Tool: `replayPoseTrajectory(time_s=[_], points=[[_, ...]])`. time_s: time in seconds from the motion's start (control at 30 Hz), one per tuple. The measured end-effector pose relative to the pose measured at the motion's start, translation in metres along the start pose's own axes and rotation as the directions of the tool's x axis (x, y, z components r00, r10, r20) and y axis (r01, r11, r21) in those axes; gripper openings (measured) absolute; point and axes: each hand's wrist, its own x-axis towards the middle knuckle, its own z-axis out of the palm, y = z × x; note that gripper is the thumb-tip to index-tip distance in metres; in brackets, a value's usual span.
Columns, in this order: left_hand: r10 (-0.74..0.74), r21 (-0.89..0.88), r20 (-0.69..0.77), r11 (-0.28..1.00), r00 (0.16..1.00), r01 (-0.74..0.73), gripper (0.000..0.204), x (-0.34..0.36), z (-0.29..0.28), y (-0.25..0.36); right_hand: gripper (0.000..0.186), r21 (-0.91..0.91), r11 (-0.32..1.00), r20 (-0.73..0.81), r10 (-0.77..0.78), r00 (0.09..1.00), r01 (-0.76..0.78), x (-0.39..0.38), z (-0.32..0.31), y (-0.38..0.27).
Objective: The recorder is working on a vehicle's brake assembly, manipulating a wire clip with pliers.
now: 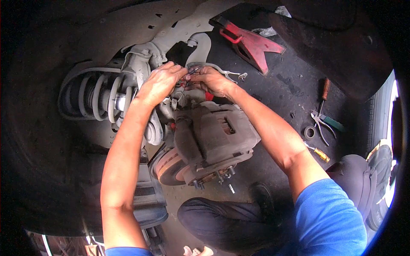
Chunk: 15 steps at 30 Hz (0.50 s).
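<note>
My two hands meet above the brake caliper (213, 132) of a car's wheel hub. With its fingers bent and pressed together, my left hand (161, 83) is beside the upper suspension arm; what its fingertips grip is hidden. My right hand (209, 81) pinches a thin dark wire (194, 70) close to the left fingertips. Small red parts (209, 96) show beneath the hands. Below the caliper is the rusty-edged brake disc (169, 166), with wheel studs (230, 170) sticking out. A metal bracket (242, 77) on a line juts out past my right hand.
The coil spring (98, 98) stands left of my left forearm. On the dark floor are a red jack stand (256, 47), a wooden-handled tool (326, 89), pliers (322, 126), a tape roll (309, 132) and a yellow-handled screwdriver (321, 154). My bent leg (222, 222) is below the disc.
</note>
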Motion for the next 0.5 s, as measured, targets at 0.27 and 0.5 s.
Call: replayPoseTrajectory(time_s=[0.27, 0.5], points=[[0.046, -0.002, 0.106, 0.999, 0.993, -0.046, 0.032, 0.009, -0.016, 0.001, 0.029, 0.032, 0.999, 0.045, -0.014, 0.999, 0.012, 0.003, -0.007, 0.005], [0.151, 0.104, 0.204, 0.979, 0.967, -0.175, 0.031, 0.017, -0.027, 0.0, 0.026, 0.015, 1.0, 0.033, 0.01, 0.999, -0.011, 0.004, -0.007, 0.005]])
